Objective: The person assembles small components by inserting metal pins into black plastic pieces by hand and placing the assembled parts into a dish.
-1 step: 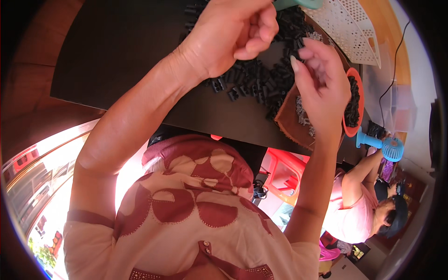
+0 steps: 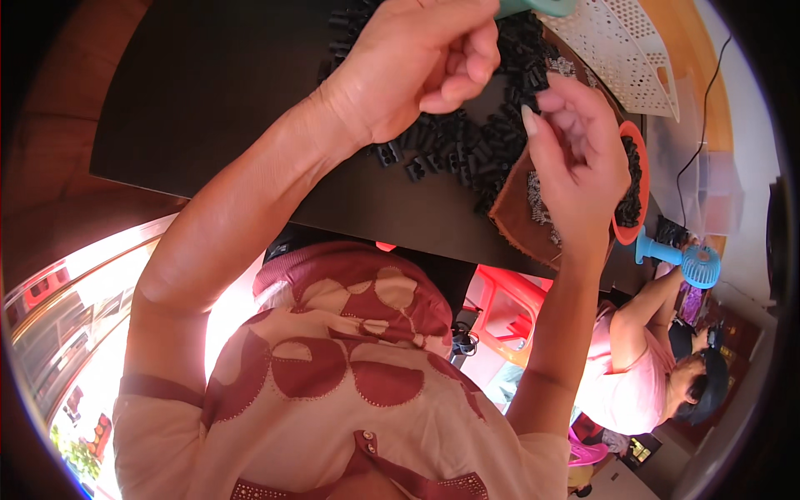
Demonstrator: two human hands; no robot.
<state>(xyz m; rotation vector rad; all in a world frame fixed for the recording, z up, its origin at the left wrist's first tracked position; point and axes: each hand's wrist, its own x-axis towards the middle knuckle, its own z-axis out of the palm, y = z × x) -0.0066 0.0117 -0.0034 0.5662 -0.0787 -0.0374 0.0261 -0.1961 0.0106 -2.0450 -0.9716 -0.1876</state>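
Short black pieces [image 2: 475,154] lie heaped at mixed angles on the table [image 2: 383,196], directly left of our right hand [image 2: 583,154], its thumb and fingers curled narrowly near the heap's edge. Our left hand [image 2: 437,62], half closed, hangs over the far side; we cannot tell whether either holds anything.

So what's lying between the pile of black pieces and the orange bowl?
In the head view, a brown mat with small silvery pieces on it lies between them; the right hand hides part of it.
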